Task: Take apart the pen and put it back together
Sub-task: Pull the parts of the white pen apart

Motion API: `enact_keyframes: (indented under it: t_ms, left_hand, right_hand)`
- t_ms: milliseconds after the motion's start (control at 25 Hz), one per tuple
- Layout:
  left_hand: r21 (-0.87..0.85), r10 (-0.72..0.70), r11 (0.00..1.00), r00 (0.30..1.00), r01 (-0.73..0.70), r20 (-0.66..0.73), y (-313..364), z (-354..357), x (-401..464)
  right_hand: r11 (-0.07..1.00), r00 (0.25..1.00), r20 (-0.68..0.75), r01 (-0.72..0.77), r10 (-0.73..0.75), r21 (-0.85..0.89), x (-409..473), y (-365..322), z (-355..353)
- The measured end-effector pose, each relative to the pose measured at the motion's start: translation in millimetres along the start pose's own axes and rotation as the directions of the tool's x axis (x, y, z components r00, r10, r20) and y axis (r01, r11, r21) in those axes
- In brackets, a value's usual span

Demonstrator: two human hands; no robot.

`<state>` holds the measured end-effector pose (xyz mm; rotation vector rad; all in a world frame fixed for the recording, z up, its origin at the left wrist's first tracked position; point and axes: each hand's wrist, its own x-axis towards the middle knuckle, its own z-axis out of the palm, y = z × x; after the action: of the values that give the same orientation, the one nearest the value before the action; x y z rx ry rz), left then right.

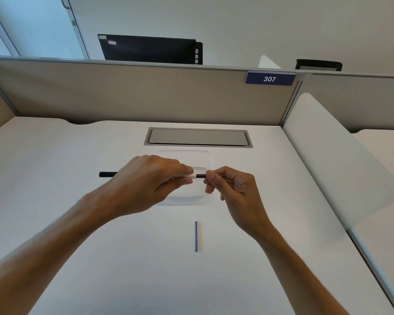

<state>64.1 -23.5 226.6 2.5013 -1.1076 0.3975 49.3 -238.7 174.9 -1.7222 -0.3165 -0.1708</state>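
Observation:
I hold a pen level above the white desk. Its black end sticks out to the left of my left hand, which is wrapped around the barrel. A white section and a short dark tip show between the hands. The thumb and forefinger of my right hand pinch that dark tip. A thin dark blue refill lies on the desk nearer to me, pointing away from me, apart from both hands.
A clear shallow tray lies on the desk under the hands. Behind it is a grey cable hatch. A beige partition with a "307" sign closes the back, and a white divider stands at the right.

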Motion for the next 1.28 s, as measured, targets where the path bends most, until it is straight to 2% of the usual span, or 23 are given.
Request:
enact_keyframes:
  t_ms: [200, 400, 880, 1280]
  left_hand:
    - [-0.025, -0.013, 1.000, 1.000, 0.013, -0.005, -1, -1, -1]
    - [-0.004, -0.011, 1.000, 1.000, 0.011, -0.003, 1, 0, -1]
    - [-0.045, -0.042, 0.998, 0.999, 0.041, -0.016, 0, -3, -3]
    - [-0.044, -0.029, 0.999, 1.000, 0.029, 0.001, -2, -1, -5]
  right_hand:
    - [1.000, 1.000, 0.011, -0.007, 0.007, 0.008, -1, -1, -2]
    - [1.000, 0.999, -0.040, -0.003, 0.003, -0.005, 0, -3, -1]
    - [1.000, 0.999, 0.039, 0.006, -0.007, 0.015, -2, -6, -8]
    - [0.999, 1.000, 0.017, -0.002, 0.001, 0.043, -2, -3, -16]
